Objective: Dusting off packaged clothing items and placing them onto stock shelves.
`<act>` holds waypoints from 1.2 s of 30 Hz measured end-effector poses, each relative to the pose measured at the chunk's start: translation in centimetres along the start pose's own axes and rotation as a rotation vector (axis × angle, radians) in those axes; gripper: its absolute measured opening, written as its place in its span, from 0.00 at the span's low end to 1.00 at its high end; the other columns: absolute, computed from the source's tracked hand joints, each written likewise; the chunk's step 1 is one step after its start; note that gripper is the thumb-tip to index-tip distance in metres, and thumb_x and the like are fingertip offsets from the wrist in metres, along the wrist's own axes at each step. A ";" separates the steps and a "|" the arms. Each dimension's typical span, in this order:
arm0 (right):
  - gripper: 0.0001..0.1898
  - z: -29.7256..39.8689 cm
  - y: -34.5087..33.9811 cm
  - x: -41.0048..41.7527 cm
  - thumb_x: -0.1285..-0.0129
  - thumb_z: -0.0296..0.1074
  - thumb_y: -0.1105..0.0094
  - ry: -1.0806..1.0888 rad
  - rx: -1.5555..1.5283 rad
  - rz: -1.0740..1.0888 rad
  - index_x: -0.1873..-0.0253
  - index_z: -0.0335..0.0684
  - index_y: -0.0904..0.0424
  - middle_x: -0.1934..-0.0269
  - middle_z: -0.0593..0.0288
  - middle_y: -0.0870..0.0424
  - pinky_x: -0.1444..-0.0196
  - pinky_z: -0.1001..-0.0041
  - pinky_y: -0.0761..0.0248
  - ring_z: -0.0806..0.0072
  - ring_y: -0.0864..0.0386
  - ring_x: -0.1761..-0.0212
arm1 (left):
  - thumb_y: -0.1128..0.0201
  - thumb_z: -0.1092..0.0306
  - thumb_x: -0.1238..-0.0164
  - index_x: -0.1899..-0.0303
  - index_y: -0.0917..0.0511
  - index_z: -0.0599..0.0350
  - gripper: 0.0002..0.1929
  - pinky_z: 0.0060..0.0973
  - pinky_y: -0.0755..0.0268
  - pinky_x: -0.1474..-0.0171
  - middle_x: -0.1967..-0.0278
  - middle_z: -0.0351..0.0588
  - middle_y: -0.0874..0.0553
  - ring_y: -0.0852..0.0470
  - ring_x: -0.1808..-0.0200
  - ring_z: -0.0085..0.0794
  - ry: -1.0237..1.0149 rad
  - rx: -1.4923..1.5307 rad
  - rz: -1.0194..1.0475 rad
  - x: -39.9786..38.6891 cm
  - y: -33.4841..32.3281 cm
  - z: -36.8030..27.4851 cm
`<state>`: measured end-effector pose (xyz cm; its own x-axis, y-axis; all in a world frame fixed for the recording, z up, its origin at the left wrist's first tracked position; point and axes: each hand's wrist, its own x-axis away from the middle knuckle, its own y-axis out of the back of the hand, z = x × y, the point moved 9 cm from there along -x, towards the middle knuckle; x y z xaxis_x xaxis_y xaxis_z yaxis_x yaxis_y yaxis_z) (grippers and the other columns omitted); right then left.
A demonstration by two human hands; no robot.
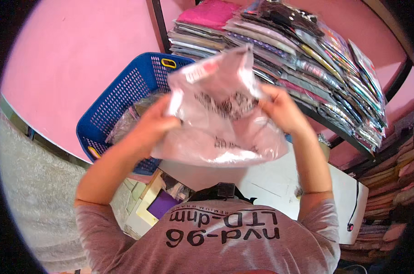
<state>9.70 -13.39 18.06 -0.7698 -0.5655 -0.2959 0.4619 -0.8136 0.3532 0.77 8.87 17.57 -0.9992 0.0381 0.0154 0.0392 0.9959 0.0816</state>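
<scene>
A clear plastic packet (207, 133) holding a folded pale pink printed garment is raised in front of me, above the white table top. Its left side is pinched by my left hand (155, 121). On the other side my right hand (279, 106) grips the edge between thumb and fingers. Dark print shows across the cloth, and a red and white label (202, 72) sits near the far edge of the packet. Part of the packet is blurred. Behind my left hand stands a blue plastic basket (114, 99), partly covered by my forearm and the packet.
Inside the basket lie plastic-wrapped packets (124, 125). A dark-framed shelf (333, 128) at the upper right bears tall stacks of bagged garments (296, 65). More folded cloth (385, 205) is piled at the right. A black cable (356, 205) crosses the white table (272, 185). An open drawer (148, 205) holds a purple item.
</scene>
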 end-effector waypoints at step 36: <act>0.11 -4.2 3.8 -36.6 0.38 0.35 0.50 -0.028 1.811 -0.047 0.59 0.44 0.16 0.59 0.59 0.15 0.36 0.43 0.52 0.63 0.17 0.56 | 0.31 0.75 0.52 0.56 0.16 0.49 0.17 0.25 0.27 0.53 0.60 0.43 0.14 0.18 0.60 0.28 -0.557 -0.566 -0.260 -55.8 18.2 -8.8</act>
<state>41.46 3.67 26.50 -0.7818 -0.5312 -0.3266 -0.5428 0.3219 0.7758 57.37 24.18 26.92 -0.8314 -0.0041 -0.5557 -0.3417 0.7923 0.5055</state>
